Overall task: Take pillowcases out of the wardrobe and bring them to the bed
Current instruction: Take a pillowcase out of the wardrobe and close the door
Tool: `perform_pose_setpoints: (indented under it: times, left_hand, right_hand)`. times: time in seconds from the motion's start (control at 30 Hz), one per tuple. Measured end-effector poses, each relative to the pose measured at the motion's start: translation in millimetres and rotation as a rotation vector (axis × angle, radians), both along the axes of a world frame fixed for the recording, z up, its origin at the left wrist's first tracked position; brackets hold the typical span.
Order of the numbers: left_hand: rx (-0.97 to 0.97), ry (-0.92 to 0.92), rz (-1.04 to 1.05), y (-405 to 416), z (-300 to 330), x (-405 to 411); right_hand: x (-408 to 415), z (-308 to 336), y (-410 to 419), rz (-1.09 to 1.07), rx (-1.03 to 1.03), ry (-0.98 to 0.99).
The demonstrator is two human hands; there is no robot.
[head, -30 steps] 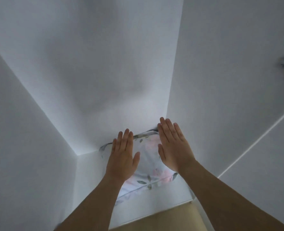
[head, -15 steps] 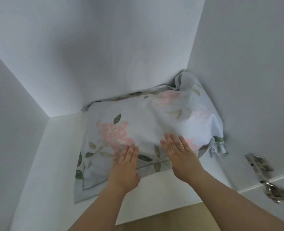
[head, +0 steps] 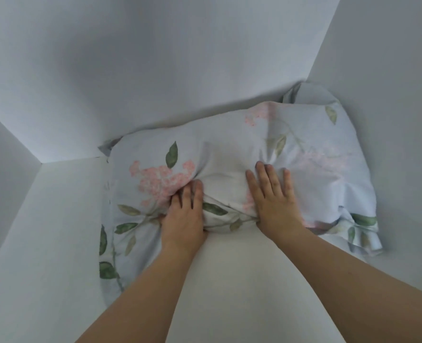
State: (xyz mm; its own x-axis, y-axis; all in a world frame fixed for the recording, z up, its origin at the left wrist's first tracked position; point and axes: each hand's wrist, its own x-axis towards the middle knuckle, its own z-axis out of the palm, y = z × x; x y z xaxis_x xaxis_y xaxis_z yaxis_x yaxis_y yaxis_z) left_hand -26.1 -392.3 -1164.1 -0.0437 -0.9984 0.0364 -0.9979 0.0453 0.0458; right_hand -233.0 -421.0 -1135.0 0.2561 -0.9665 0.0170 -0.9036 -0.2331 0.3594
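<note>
I see my two bare forearms reach forward over the white shelf [head: 56, 243]. My left hand [head: 184, 219] lies on the pillowcase [head: 229, 149], fingers bent into the cloth and bunching it. My right hand [head: 274, 204] presses flat on it, fingers spread, and I cannot tell if the thumb pinches the edge. The floral pillowcase lies on the shelf, its far right corner against the side wall [head: 390, 58]. Behind it stands the back wall [head: 155, 58].
</note>
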Motion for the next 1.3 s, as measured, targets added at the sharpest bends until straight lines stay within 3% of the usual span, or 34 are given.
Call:
perform_pose_setpoints:
  times: [0.4,0.6,0.73,0.83,0.93,1.1,1.3]
  left_hand:
    - [0.024,-0.094,-0.018,-44.6,-20.4,-4.7]
    - [0.100,-0.192,-0.012,-26.5,-10.9,-7.7]
    - [0.256,-0.167,0.013,28.9,30.8,-2.3]
    - [0.369,-0.115,0.061,80.9,96.5,12.2]
    - [0.317,-0.006,0.103,108.8,196.2,33.3]
    - [0.216,0.076,0.090,143.2,418.0,51.5]
    - [0.138,0.184,0.090,239.6,682.5,46.5]
  right_hand:
    - [20.3,-24.9,-31.7,0.017,0.136,-0.069]
    - [21.9,3.3,-20.1,0.049,0.199,-0.060]
    - [33.7,47.2,26.9,0.039,0.377,-0.066]
    - [52.2,109.1,71.0,0.004,0.480,-0.111]
    - [65.0,213.4,96.7,0.008,0.470,-0.161]
    - [68.9,436.4,135.0,0.000,0.513,-0.247]
    - [55.4,694.9,207.0,0.007,0.631,-0.251]
